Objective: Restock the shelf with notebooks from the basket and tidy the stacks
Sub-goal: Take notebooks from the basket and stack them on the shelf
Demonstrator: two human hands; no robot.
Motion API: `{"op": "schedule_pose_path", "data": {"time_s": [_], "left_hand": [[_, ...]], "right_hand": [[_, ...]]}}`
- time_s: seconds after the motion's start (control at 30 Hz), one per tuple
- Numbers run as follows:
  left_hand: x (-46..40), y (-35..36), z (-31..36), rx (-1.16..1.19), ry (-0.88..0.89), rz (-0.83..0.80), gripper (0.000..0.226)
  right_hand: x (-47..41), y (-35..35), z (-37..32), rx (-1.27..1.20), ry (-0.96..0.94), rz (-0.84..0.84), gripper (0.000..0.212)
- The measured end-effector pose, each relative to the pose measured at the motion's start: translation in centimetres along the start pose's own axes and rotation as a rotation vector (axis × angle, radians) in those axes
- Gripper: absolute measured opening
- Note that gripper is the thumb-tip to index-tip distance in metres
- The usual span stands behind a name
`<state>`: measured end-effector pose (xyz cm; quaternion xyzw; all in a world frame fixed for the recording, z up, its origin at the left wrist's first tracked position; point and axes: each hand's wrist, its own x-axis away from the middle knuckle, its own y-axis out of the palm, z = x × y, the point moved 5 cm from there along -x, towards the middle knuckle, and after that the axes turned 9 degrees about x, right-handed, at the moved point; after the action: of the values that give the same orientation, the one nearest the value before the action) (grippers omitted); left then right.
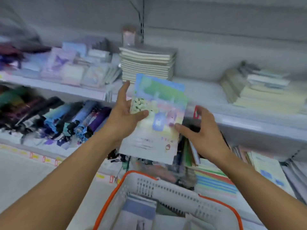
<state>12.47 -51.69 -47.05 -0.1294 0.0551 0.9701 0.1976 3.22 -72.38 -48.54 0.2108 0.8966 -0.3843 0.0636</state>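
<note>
A pastel notebook [159, 112] with a cartoon cover is held up in front of the shelves. My left hand [123, 117] grips its left edge, thumb across the cover and fingers behind. My right hand [201, 130] touches its lower right edge with the thumb, and its fingers are spread and relaxed. Below, a grey basket [166, 188] with an orange rim holds more notebooks [137, 211]. A tall stack of cream notebooks [147, 63] stands on the upper shelf [199, 95] straight behind the held one.
Pastel stationery packs [71, 68] lie left on the upper shelf, and untidy notebook piles [259, 90] lie right. Folded umbrellas [54, 117] fill the lower shelf at the left. Striped and pale notebooks [216, 181] lie on the lower shelf at the right.
</note>
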Motion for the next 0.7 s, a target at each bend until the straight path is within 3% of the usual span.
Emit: {"op": "schedule_pose_path", "data": {"time_s": [0.07, 0.13, 0.2, 0.3, 0.43, 0.53, 0.7], "left_hand": [[-0.9, -1.8, 1.1, 0.18, 0.03, 0.16, 0.055], [-1.4, -2.9, 2.0, 0.247, 0.038, 0.25, 0.051], [-2.1, -3.9, 2.5, 0.262, 0.056, 0.332, 0.056], [-2.9, -4.5, 3.3, 0.231, 0.1, 0.33, 0.035], [-3.7, -4.4, 4.3, 0.169, 0.017, 0.163, 0.073], [-3.7, -4.7, 4.5, 0.172, 0.056, 0.196, 0.073], [-3.4, -5.4, 2.9, 0.198, -0.012, 0.236, 0.052]], "right_hand": [[0.5, 2.4, -2.0, -0.329, 0.118, -0.338, 0.028], [0.5, 3.3, -4.8, -0.496, 0.11, -0.452, 0.024], [-0.4, 3.4, -7.1, -0.535, 0.042, -0.409, 0.021], [-1.8, 3.9, -8.4, -0.513, 0.024, -0.355, 0.022], [-6.3, 3.8, -9.9, -0.845, 0.189, -0.283, 0.02], [-13.2, 2.2, -11.9, -1.047, 0.323, -0.246, 0.016], [-23.4, -0.3, -15.5, -0.898, 0.318, -0.19, 0.04]]}}
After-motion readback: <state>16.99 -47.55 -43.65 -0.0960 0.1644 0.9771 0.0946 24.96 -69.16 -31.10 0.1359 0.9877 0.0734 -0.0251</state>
